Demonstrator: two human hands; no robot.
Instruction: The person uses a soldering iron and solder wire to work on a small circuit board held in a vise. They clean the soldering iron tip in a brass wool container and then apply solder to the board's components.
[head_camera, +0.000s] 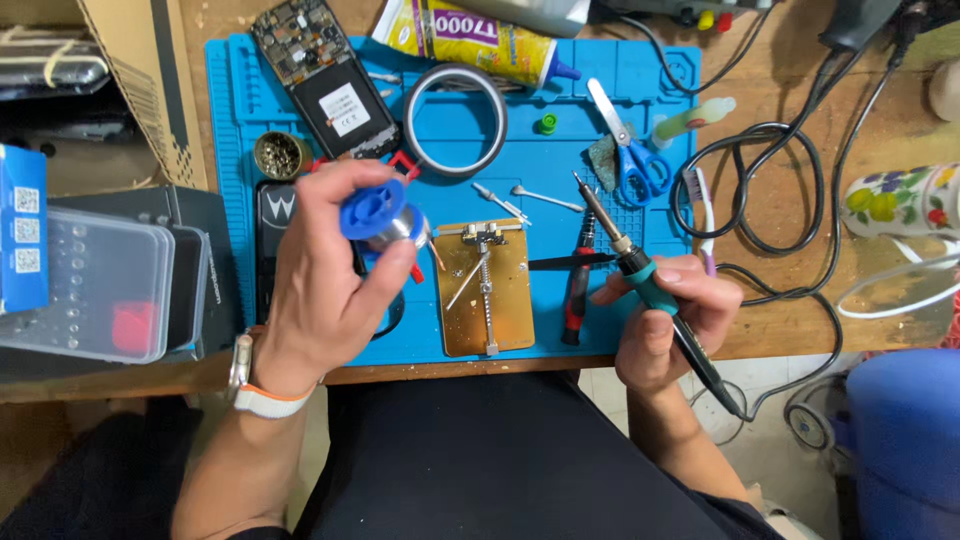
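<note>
Solder spool (375, 212), blue flanges with grey wire wound between, sits left of frame centre, held above the blue mat (560, 130). Left hand (325, 285) is closed around it, fingers wrapped on the rim and drum. Looks light and rigid; the plastic flanges are the place to grip, the wire itself is soft and kinks easily. Spool axis points roughly toward the camera, one flange face up.

Soldering iron (640, 275) is right of centre, right hand (665, 310) closed on the teal grip in a pen hold. Stiff, light, tip likely hot, so hold only the grip. Long axis runs diagonally: tip to upper left, cord trailing lower right off the desk (790, 320).

Between the hands: brass board holder (487, 290) on the mat, red-and-black screwdriver (578, 295) just beside it. Upper frame: opened phone (325, 80), tape roll (455, 120), glue tube (470, 38), blue scissors (628, 145).
</note>
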